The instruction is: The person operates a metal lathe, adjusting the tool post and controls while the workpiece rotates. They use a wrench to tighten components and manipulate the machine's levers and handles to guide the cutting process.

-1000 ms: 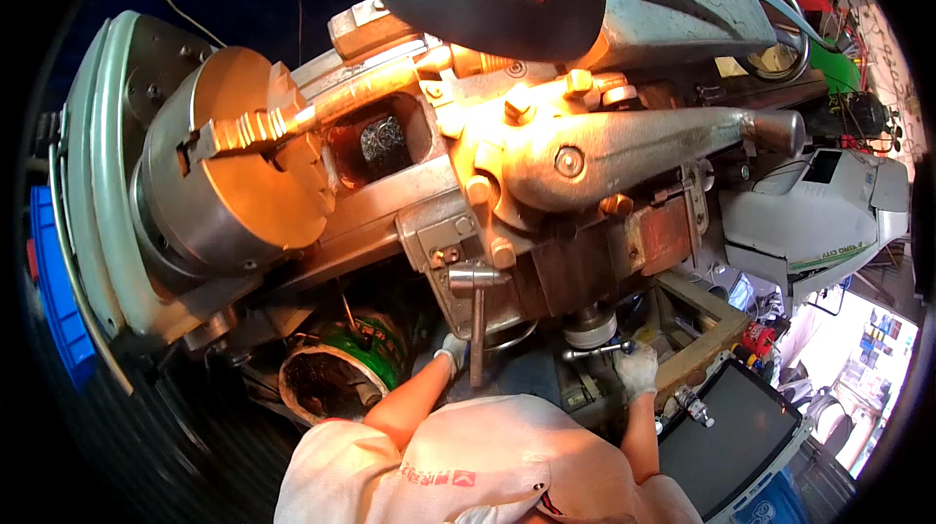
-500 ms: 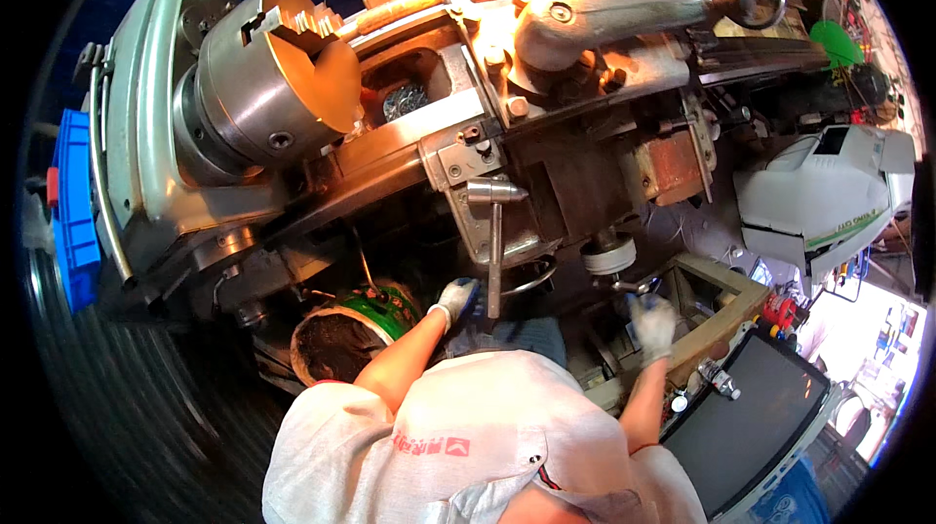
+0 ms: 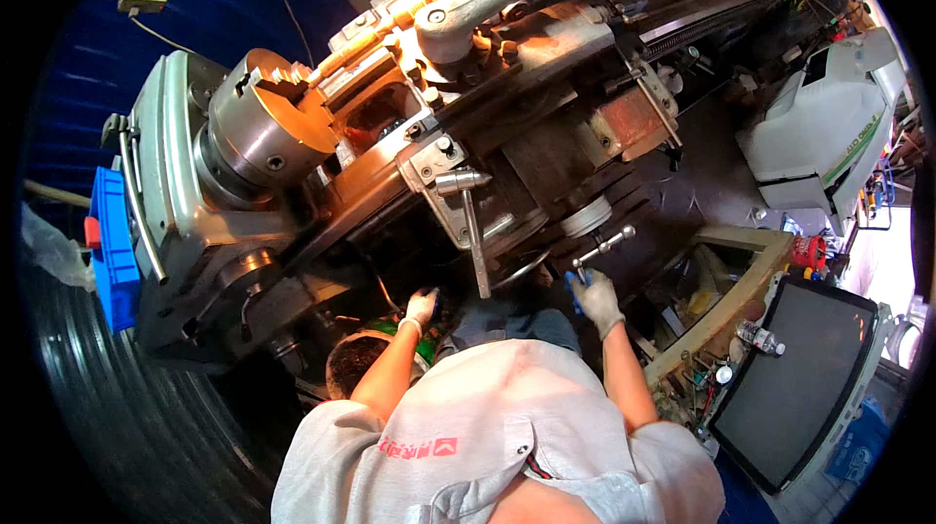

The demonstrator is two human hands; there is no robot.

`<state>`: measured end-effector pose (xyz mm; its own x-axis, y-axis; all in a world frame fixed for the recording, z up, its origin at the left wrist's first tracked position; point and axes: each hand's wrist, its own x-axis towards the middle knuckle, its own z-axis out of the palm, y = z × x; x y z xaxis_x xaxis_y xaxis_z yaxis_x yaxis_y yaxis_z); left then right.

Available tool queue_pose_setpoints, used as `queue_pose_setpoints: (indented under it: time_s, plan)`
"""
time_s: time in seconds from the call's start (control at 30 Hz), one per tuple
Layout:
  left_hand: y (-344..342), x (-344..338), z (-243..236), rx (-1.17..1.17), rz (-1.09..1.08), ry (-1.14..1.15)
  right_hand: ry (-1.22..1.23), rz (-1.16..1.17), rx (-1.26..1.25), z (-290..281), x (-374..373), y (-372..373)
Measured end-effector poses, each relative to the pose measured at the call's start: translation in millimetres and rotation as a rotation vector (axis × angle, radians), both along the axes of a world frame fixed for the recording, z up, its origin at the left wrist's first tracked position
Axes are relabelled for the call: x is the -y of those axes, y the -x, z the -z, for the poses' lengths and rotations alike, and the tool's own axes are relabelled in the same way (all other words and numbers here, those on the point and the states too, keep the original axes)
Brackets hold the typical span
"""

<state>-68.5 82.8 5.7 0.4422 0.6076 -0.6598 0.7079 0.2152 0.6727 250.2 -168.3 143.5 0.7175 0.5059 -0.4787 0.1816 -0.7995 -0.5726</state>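
Observation:
My left hand [image 3: 421, 308], in a white glove, is low beside the carriage, fingers curled; what they hold is hidden in shadow. My right hand [image 3: 597, 300], gloved white with blue fingers, is closed at the lower end of a metal crank handle [image 3: 605, 245] below a pale round dial [image 3: 587, 217]. Above my hands is a metal lathe, with a large chuck [image 3: 248, 129] at left, a carriage [image 3: 534, 149] and a T-shaped lever [image 3: 470, 232] with its bar hanging down between my hands. A partly shadowed handwheel [image 3: 522, 269] sits right of that lever.
A blue plastic crate [image 3: 115, 280] stands at far left, a green-and-rusty bucket [image 3: 353, 365] below the lathe. At right are a white plastic body panel [image 3: 799, 154], a wooden frame [image 3: 741, 243], a dark screen-like panel [image 3: 795, 378] and small tools.
The whole view has shifted, showing more blue wall at upper left. The crank under my right hand has turned from nearly level to a steeper slant. My left hand stays low by the carriage.

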Motion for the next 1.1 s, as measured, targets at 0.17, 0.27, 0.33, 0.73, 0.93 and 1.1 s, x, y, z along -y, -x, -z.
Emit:
queue_pose_setpoints:
  time_s: [0.17, 0.27, 0.33, 0.73, 0.93, 1.1]
  plan:
    - [32, 0, 2, -0.272, 0.099, 0.013, 0.142, -0.193, 0.168, -11, 25, -119]
    - [20, 12, -22, -0.232, 0.024, -0.066, 0.137, -0.189, 0.396, -79, 3, -41]
    - [-4, 13, -45, -0.199, -0.156, 0.202, -0.156, -0.063, -0.188, -29, 0, -16]
    - [18, 16, -41, -0.192, -0.107, 0.170, -0.344, 0.016, -0.498, 104, 40, -70]
    - [32, 35, -60, -0.198, -0.147, 0.090, 0.144, -0.409, 0.275, -51, -1, -26]
    - [25, 37, -59, -0.175, -0.154, 0.204, 0.012, -0.214, 0.114, 16, 21, -127]
